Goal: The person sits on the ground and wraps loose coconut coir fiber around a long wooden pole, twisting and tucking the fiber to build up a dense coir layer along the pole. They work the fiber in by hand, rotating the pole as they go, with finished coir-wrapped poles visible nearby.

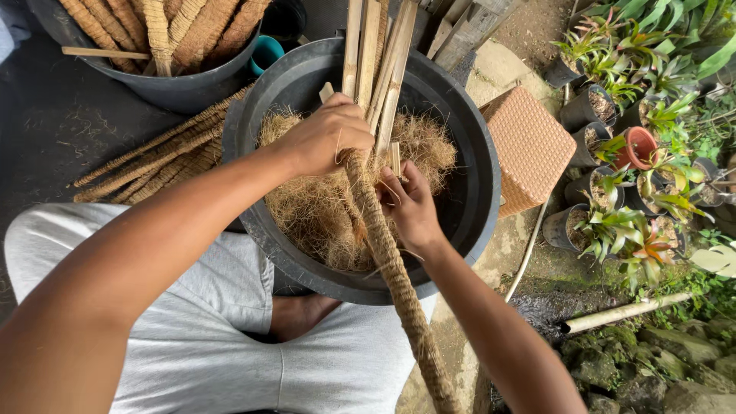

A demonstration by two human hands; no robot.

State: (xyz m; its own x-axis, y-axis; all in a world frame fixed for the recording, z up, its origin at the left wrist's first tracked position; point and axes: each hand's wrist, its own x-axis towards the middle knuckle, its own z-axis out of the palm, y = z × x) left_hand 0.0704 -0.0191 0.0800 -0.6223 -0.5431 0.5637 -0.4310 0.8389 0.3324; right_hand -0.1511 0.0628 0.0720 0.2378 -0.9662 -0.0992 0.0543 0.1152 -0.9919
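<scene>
Hands over black tub (475, 192) of fibre: left hand (326, 138) clenched round fibre-wrapped pole (391, 261), right hand (410, 203) pinching fibre against it.

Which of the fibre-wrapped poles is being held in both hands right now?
The pole slanting across the big black tub, gripped by the left hand and right hand. The others lie bundled on the ground or stand in the rear tub.

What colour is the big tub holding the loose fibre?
Dark grey, nearly black, tub; shows best in the head view.
</scene>
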